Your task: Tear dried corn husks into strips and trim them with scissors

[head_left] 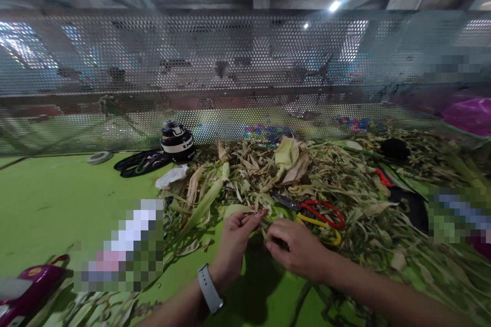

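Note:
My left hand, with a pale watch strap on its wrist, is closed in a pinch on a pale green leaf strip. My right hand is just to the right, fingers curled in; what they grip, if anything, I cannot make out. Beyond the right hand lie scissors with red handles and dark blades. A yellow-handled tool lies against them, partly covered. Farther back, a larger dry husk piece rests on the heap of dried leaves.
A black jug stands at the back left, beside a black pouch, a grey tape roll and white crumpled paper. A perforated metal screen rises behind the green table. A purple object is at the lower left.

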Demonstrator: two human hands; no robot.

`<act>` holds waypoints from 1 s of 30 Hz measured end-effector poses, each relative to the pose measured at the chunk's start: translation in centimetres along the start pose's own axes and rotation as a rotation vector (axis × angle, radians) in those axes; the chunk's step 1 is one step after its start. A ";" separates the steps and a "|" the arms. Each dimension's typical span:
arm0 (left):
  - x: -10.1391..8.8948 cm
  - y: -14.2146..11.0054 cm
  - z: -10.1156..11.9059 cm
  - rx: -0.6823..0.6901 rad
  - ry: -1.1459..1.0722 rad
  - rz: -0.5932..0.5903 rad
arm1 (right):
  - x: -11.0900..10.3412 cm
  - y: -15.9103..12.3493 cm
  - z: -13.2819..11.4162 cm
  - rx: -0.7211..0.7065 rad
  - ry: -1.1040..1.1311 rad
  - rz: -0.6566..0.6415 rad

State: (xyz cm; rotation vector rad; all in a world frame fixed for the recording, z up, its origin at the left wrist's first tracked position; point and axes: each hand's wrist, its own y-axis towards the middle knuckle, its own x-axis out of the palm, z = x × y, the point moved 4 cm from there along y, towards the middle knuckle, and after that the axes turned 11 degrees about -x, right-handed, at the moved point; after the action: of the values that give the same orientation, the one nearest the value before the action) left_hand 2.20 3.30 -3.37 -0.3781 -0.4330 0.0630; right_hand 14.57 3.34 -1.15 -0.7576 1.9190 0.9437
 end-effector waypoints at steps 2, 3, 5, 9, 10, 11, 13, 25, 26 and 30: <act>-0.1 0.2 0.1 -0.008 0.006 -0.012 | -0.8 0.1 -0.3 -0.032 0.001 0.015; -0.1 0.3 0.2 -0.019 0.008 -0.029 | -1.4 0.2 -0.3 -0.033 -0.005 0.035; 0.0 0.3 0.2 -0.046 0.012 -0.063 | -2.5 0.3 0.1 -0.004 -0.018 0.091; 0.2 -0.1 0.2 -0.110 -0.005 -0.088 | -4.0 0.3 1.6 0.095 0.017 0.152; 0.3 -0.2 0.1 -0.128 -0.011 -0.088 | -4.1 0.3 1.9 0.107 0.037 0.156; 0.4 -0.4 0.1 -0.147 -0.014 -0.097 | -4.1 0.2 2.1 0.114 0.057 0.157; 0.6 -0.6 0.1 -0.175 -0.004 -0.131 | -4.0 0.2 2.4 0.118 0.087 0.157; 0.5 -0.4 -0.2 -0.192 0.022 -0.122 | -3.9 0.1 3.2 0.174 0.131 0.188; 0.6 -0.4 -0.2 -0.198 0.008 -0.135 | -3.9 0.1 3.1 0.172 0.142 0.184; 0.8 -0.6 -0.1 -0.188 -0.053 -0.172 | -3.6 0.1 2.8 0.149 0.174 0.154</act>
State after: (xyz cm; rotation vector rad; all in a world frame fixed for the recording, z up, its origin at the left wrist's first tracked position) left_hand 2.91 2.81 -2.92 -0.5239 -0.5241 -0.1362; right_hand 17.34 6.29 1.03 -0.6280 2.1993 0.8372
